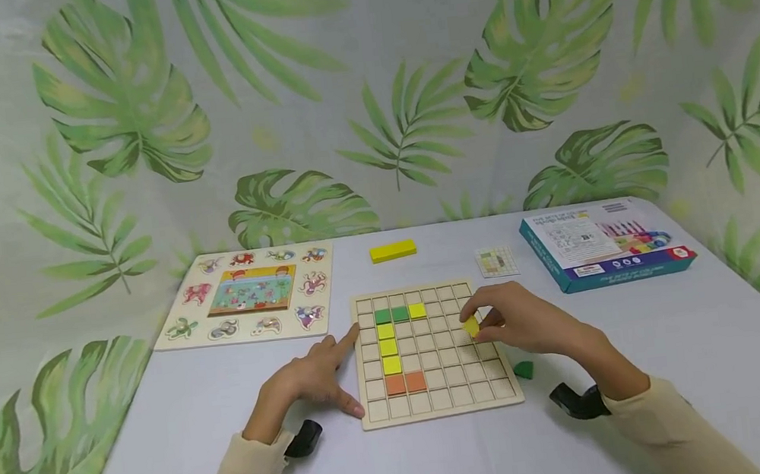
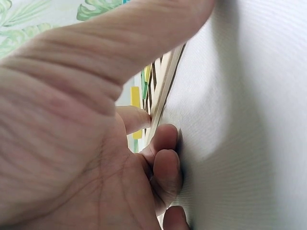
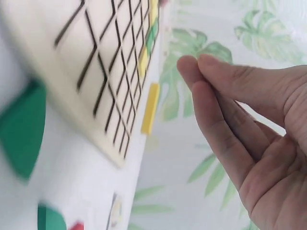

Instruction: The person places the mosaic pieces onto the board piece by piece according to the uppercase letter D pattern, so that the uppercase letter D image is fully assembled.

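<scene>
Filling wooden grid board (image 1: 435,350): seven tiles seated near left side, most cells bare. Right hand (image 1: 522,322) pinches small yellow tile (image 1: 472,326) above board's right half. Left hand (image 1: 314,377), fingers flat, braces board's left edge. Green piece (image 1: 523,369) waits right of board.

An animal peg puzzle (image 1: 246,294), a long yellow block (image 1: 393,251), a small pattern card (image 1: 496,261) and a blue game box (image 1: 606,241) lie beyond the grid board (image 1: 435,384).
</scene>
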`<state>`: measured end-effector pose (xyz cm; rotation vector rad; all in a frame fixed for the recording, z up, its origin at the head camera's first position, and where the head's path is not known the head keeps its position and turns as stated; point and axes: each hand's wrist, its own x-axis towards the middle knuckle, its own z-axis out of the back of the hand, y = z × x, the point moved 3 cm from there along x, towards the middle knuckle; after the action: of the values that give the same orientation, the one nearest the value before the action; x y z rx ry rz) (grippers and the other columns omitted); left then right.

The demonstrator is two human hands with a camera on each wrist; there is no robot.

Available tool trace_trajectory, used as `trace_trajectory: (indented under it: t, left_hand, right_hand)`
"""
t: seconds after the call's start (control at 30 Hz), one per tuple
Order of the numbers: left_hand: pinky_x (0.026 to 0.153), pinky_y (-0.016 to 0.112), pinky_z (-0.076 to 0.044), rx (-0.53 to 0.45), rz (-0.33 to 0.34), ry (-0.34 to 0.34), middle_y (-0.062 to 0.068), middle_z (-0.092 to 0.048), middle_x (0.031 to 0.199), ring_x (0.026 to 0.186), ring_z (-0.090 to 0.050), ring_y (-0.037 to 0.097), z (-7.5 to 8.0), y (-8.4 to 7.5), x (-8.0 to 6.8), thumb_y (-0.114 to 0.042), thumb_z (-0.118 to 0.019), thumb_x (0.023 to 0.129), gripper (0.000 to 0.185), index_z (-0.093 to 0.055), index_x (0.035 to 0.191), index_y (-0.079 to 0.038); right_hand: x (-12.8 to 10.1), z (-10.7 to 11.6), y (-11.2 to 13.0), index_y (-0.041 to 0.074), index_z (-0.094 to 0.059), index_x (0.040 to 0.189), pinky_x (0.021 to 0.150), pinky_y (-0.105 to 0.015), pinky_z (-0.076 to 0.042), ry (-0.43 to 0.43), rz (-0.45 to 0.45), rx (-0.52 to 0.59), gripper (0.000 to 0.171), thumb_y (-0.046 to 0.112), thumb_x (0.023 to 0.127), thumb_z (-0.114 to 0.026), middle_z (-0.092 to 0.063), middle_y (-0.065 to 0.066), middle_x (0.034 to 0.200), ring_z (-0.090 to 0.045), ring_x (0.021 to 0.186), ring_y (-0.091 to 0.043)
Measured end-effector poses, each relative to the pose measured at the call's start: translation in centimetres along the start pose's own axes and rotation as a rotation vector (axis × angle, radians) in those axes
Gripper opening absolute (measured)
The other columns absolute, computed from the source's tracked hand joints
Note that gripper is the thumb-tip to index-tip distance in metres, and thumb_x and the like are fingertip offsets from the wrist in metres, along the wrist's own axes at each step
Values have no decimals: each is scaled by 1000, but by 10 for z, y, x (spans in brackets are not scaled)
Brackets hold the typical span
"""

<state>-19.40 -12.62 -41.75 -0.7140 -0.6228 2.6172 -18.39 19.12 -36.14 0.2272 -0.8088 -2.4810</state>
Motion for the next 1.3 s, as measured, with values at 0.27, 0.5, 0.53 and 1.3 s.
trace_trajectory:
  t: [0.27, 0.5, 0.53, 1.3]
  left_hand:
    - [109, 72, -25, -5, 1, 5, 26, -28, 159, 147, -28, 41, 1, -1, 2, -43, -95, 61, 130, -17, 162, -21]
    - [109, 67, -30, 9, -2, 3, 24, -27, 160, 147, -29, 40, 3, -2, 5, -44, -95, 62, 129, -15, 162, -23]
    - [109, 67, -30, 10, -3, 3, 24, -27, 160, 146, -30, 40, 3, -2, 5, -44, -95, 62, 130, -15, 162, -23]
    - [101, 63, -40, 15, 7, -19, 17, -41, 148, 128, -45, 31, 0, -1, -1, -43, -96, 59, 130, -18, 162, -24]
  right_hand:
    - [22, -29, 12, 15, -74, 100, 74, -26, -52, 27, 3, -132, 21, 17, 82, -84, -70, 6, 98, -61, 81, -8]
    - [28, -51, 23, 21, -73, 90, 75, -31, -47, 82, -23, -177, 16, 21, 80, -85, -60, 10, 90, -54, 85, -13]
    - [28, -53, 24, 20, -73, 90, 74, -31, -46, 82, -25, -184, 15, 21, 80, -85, -60, 9, 88, -53, 84, -14]
    - [24, -67, 33, 16, -74, 101, 69, -25, -49, 96, 53, -261, 24, 22, 81, -85, -64, 8, 90, -53, 79, -6]
